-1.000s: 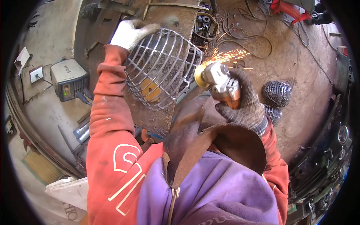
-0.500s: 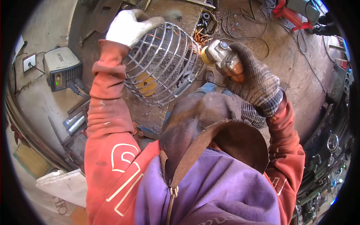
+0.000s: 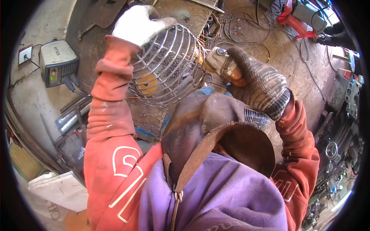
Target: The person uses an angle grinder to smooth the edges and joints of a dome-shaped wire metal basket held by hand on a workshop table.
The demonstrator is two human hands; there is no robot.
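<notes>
My left hand (image 3: 140,26), in a white glove, is closed on the upper left rim of a round metal wire basket (image 3: 169,57) and holds it tilted. My right hand (image 3: 260,81), wearing a striped grey-brown knit glove, grips an angle grinder (image 3: 227,67). The grinder's head is at the basket's right edge, where orange sparks (image 3: 199,54) show. A yellow round piece (image 3: 146,83) is visible through the basket's bars. The exact contact spot is too small to make out.
A boxy welding machine (image 3: 59,63) with cables stands at the left. Coiled cables (image 3: 246,32) lie on the floor beyond the grinder, near a red stand (image 3: 295,23). A second wire piece (image 3: 256,118) sits below my right hand. Metal parts (image 3: 333,154) crowd the right side.
The grinder has moved in against the basket's right edge, and sparks are now bright there. My left hand still holds the basket rim. The whole view has shifted slightly.
</notes>
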